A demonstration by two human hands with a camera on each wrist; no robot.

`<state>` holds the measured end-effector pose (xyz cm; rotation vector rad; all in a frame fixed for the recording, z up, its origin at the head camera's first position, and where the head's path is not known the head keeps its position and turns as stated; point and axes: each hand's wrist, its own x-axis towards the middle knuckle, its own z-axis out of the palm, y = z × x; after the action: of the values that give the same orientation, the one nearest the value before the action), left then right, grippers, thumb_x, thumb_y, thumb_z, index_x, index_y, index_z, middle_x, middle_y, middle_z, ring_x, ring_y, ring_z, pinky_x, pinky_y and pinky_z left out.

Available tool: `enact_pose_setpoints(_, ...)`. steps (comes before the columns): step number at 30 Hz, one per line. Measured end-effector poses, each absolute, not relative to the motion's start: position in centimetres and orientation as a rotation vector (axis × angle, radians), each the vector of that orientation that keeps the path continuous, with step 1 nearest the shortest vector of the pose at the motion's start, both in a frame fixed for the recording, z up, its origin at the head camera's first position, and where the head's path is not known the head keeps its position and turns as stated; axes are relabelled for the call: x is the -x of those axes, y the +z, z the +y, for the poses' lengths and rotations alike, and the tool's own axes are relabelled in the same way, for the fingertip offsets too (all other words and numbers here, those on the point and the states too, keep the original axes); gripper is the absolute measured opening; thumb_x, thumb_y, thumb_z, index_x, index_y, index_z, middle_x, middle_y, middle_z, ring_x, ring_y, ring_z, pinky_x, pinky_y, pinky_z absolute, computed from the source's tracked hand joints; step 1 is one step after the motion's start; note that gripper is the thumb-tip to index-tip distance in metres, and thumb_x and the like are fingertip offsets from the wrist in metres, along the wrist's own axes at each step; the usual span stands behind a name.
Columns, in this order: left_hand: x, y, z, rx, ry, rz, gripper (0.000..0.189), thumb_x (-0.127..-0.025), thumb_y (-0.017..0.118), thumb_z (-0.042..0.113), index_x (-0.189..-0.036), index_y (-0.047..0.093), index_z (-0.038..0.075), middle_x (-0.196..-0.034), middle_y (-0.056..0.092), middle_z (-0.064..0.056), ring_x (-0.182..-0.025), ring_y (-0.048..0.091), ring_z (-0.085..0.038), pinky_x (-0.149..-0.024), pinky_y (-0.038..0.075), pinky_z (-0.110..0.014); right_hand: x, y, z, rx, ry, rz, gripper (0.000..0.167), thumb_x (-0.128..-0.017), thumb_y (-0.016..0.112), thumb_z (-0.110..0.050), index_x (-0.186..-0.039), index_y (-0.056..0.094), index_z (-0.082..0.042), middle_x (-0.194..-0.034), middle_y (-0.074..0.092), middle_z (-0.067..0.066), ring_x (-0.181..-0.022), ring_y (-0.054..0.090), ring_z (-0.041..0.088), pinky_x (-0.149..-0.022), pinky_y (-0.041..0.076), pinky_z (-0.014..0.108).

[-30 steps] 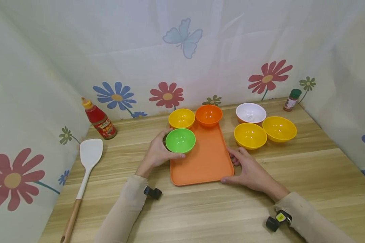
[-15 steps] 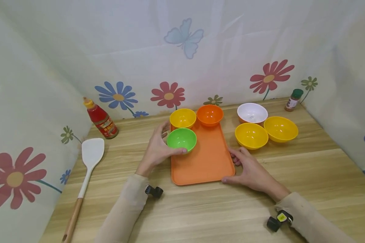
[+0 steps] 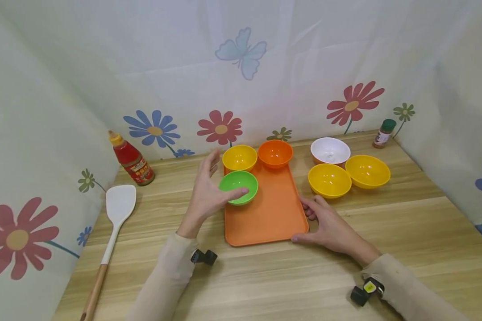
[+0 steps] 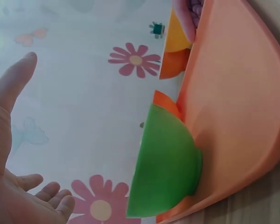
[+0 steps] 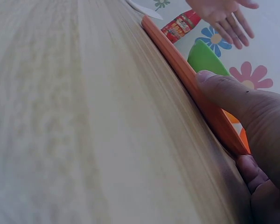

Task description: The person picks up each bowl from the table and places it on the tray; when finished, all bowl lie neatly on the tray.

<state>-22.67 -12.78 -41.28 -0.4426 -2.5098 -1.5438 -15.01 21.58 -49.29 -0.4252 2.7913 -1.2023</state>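
On tray [image 3: 267,223] running wallward, green bowl [image 3: 238,180] upright

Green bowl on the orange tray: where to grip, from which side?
Likely best: pinch the green bowl by its right rim, coming from above. It sits upright, its wall flares toward the rim, and the orange tray is bare on that side, while a yellow bowl crowds the far side.
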Motion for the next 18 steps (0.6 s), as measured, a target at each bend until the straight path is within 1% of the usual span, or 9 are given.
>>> enact_pose_setpoints(3, 22.0, -40.6, -13.2, 0.457, -1.556, -2.472, 0.124, -0.076, 0.104, 0.037, -0.175, 0.032, 0.018, -0.178, 0.036, -0.005, -0.160, 0.041, -0.030, -0.133, 0.036, -0.055, 15.0, -49.3, 21.5, 0.421, -1.203, 2.789, 0.123, -0.075, 0.100, -0.063, -0.170, 0.044, -0.007, -0.129, 0.054, 0.005, -0.115, 0.058, 0.019, -0.103, 0.057, 0.043)
enact_pose_setpoints(8, 21.0, -40.3, -14.3, 0.475, -1.574, -2.445, 0.120, -0.078, 0.104, 0.035, -0.174, 0.033, 0.023, -0.177, 0.037, -0.002, -0.161, 0.040, -0.027, -0.135, 0.033, -0.051, 15.0, -49.4, 21.5, 0.397, -1.191, 2.787, 0.124, -0.075, 0.099, -0.065, -0.170, 0.044, -0.008, -0.128, 0.054, 0.005, -0.116, 0.058, 0.020, -0.104, 0.057, 0.045)
enact_pose_setpoints(10, 20.6, -40.4, -14.9, 0.475, -1.584, -2.442, 0.120, -0.078, 0.104, 0.032, -0.174, 0.033, 0.022, -0.177, 0.037, -0.002, -0.162, 0.039, -0.027, -0.136, 0.032, -0.050, 14.9, -49.4, 21.5, 0.389, -1.184, 2.783, 0.124, -0.076, 0.099, -0.065, -0.171, 0.043, -0.008, -0.129, 0.054, 0.005, -0.116, 0.058, 0.020, -0.104, 0.057, 0.046)
enact_pose_setpoints(14, 19.5, -41.1, -16.1, 0.460, -1.596, -2.457, 0.121, -0.077, 0.105, 0.027, -0.174, 0.033, 0.017, -0.177, 0.037, -0.003, -0.163, 0.037, -0.026, -0.137, 0.030, -0.048, 14.8, -49.4, 21.5, 0.380, -1.174, 2.784, 0.124, -0.076, 0.099, -0.065, -0.171, 0.043, -0.008, -0.129, 0.054, 0.006, -0.116, 0.059, 0.021, -0.105, 0.057, 0.047)
enact_pose_setpoints(18, 18.6, -42.1, -17.0, 0.411, -1.594, -2.515, 0.123, -0.078, 0.105, 0.029, -0.175, 0.031, 0.016, -0.179, 0.034, -0.003, -0.165, 0.034, -0.027, -0.138, 0.028, -0.049, 14.8, -49.3, 21.5, 0.382, -1.170, 2.790, 0.124, -0.076, 0.099, -0.064, -0.171, 0.043, -0.008, -0.129, 0.054, 0.006, -0.116, 0.059, 0.021, -0.105, 0.058, 0.048)
